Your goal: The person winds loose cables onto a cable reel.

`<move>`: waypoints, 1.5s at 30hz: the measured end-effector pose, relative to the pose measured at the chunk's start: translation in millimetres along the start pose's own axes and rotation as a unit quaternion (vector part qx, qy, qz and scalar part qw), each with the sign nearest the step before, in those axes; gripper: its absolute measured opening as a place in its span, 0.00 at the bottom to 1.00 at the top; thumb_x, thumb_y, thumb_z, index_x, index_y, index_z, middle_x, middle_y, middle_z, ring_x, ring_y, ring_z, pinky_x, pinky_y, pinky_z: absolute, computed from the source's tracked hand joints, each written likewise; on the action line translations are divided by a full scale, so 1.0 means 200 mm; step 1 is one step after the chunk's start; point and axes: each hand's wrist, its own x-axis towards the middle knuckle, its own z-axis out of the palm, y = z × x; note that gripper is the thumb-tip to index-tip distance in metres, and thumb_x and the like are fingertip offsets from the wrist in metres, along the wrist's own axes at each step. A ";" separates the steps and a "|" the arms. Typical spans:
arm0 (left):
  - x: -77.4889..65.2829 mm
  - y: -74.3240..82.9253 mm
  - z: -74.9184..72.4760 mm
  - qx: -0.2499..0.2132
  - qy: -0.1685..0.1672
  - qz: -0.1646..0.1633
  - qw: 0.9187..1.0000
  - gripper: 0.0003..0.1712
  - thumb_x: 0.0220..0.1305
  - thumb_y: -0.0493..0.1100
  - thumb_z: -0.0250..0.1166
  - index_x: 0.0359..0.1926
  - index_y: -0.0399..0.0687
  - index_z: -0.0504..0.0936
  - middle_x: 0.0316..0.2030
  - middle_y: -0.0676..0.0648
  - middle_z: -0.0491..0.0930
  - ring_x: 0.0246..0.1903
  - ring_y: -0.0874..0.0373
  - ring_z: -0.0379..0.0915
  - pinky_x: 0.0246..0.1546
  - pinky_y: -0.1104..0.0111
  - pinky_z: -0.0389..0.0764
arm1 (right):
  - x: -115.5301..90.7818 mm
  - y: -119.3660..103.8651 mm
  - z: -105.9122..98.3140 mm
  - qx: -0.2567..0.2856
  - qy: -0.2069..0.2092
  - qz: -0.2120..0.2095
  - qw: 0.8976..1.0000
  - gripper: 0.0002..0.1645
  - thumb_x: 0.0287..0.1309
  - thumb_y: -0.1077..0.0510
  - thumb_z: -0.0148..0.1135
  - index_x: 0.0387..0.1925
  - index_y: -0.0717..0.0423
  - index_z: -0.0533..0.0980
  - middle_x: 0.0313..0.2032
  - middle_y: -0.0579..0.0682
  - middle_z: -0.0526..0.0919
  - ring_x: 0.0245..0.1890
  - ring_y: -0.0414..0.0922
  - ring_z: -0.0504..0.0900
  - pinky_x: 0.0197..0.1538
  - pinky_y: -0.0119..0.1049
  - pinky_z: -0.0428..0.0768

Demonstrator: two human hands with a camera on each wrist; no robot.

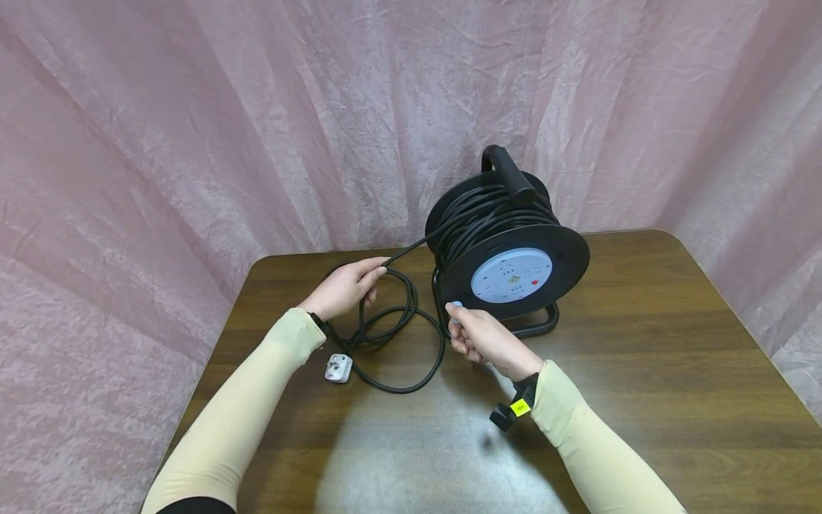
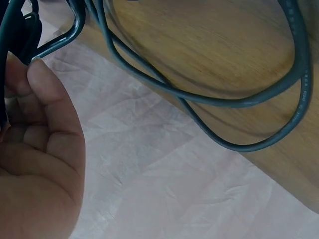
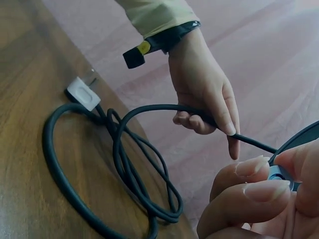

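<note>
A black cable reel (image 1: pixel 571 260) stands on its tubular frame, with cable (image 1: pixel 481 218) wound on its drum and a pale blue socket panel (image 1: pixel 511 275) on its front face. My left hand (image 1: pixel 343 288) pinches the black cable (image 1: pixel 411 248) where it runs up to the drum from the left. At the reel's lower left rim, my right hand (image 1: pixel 484 339) holds the small pale blue winding knob (image 1: pixel 457 305) between thumb and fingers. In the right wrist view, the knob (image 3: pixel 279 174) is mostly hidden by those fingers.
Loose cable loops (image 1: pixel 397 390) lie on the wooden table (image 1: pixel 642 343) below my left hand. A white three-pin plug (image 1: pixel 338 368) rests at their left end. The reel's carrying handle (image 1: pixel 510 175) rises on top. A pink curtain (image 1: pixel 359 107) hangs behind the table.
</note>
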 end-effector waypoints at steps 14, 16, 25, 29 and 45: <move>-0.02 -0.02 0.02 -0.174 -0.019 0.030 0.984 0.20 0.78 0.55 0.48 0.60 0.53 0.76 0.25 0.39 0.76 0.26 0.46 0.80 0.41 0.55 0.81 | 0.00 -0.04 0.00 0.034 -0.012 -0.007 0.999 0.35 0.72 0.32 0.44 0.25 0.59 0.67 0.17 0.49 0.68 0.13 0.41 0.59 0.17 0.30 0.55; -0.01 -0.03 0.02 -0.195 -0.029 0.038 0.980 0.21 0.78 0.56 0.48 0.60 0.52 0.76 0.25 0.38 0.73 0.25 0.45 0.79 0.40 0.53 0.82 | 0.00 -0.05 0.01 0.035 -0.012 -0.009 0.999 0.36 0.72 0.32 0.43 0.25 0.59 0.67 0.17 0.49 0.68 0.13 0.41 0.59 0.17 0.30 0.55; -0.01 -0.01 0.04 -0.231 -0.047 0.061 0.970 0.21 0.82 0.49 0.41 0.67 0.52 0.69 0.26 0.40 0.68 0.27 0.44 0.74 0.35 0.56 0.82 | -0.01 -0.09 0.01 0.049 -0.019 -0.019 0.998 0.35 0.73 0.33 0.43 0.25 0.60 0.66 0.16 0.49 0.67 0.13 0.40 0.59 0.16 0.30 0.55; -0.02 0.00 0.04 -0.230 -0.036 0.070 0.970 0.21 0.82 0.47 0.40 0.66 0.50 0.69 0.26 0.40 0.67 0.28 0.44 0.72 0.36 0.55 0.82 | -0.01 -0.12 0.00 0.058 -0.025 -0.020 0.998 0.34 0.74 0.35 0.43 0.26 0.60 0.66 0.16 0.49 0.66 0.13 0.41 0.58 0.16 0.29 0.55; -0.02 0.02 0.05 -0.262 -0.035 0.073 0.962 0.21 0.82 0.49 0.43 0.57 0.39 0.75 0.30 0.40 0.68 0.32 0.46 0.70 0.40 0.52 0.82 | -0.02 -0.18 -0.02 0.076 -0.041 -0.028 0.996 0.34 0.74 0.33 0.42 0.27 0.60 0.64 0.16 0.48 0.65 0.13 0.39 0.58 0.16 0.28 0.52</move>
